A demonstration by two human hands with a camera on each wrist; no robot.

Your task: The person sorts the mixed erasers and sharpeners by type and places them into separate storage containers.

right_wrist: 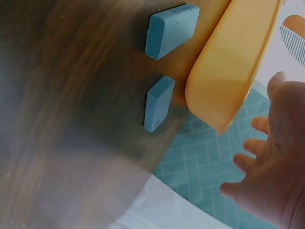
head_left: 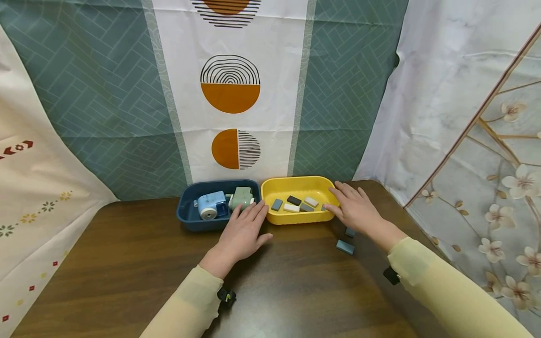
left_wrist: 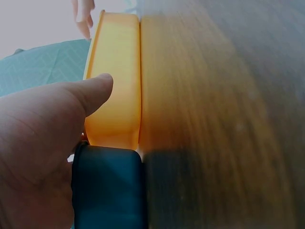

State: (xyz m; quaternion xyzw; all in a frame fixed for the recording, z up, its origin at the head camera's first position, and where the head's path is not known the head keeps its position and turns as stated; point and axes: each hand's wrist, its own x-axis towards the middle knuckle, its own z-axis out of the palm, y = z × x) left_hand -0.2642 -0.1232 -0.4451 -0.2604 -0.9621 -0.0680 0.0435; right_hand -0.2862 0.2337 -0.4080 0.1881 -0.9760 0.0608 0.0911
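My left hand [head_left: 246, 226] lies flat on the brown table, its straight fingers touching the front rim of the dark blue tray [head_left: 186, 217] where it meets the yellow tray [head_left: 270, 190]. In the left wrist view the thumb [left_wrist: 93, 90] sits beside the yellow tray [left_wrist: 119, 86] and the blue tray [left_wrist: 109, 191]. My right hand [head_left: 351, 205] rests with spread, straight fingers at the yellow tray's right rim and holds nothing. Its fingers [right_wrist: 252, 162] show beside the yellow tray [right_wrist: 233, 62] in the right wrist view. Two blue erasers [head_left: 350, 232] [head_left: 345, 247] lie on the table just below that wrist.
The yellow tray holds several erasers [head_left: 291, 207]. A light blue sharpener [head_left: 211, 205] and a green one [head_left: 242, 197] sit in the blue tray. Patterned curtains hang behind and to the right. Both erasers [right_wrist: 172, 29] [right_wrist: 158, 102] lie near the table's right edge.
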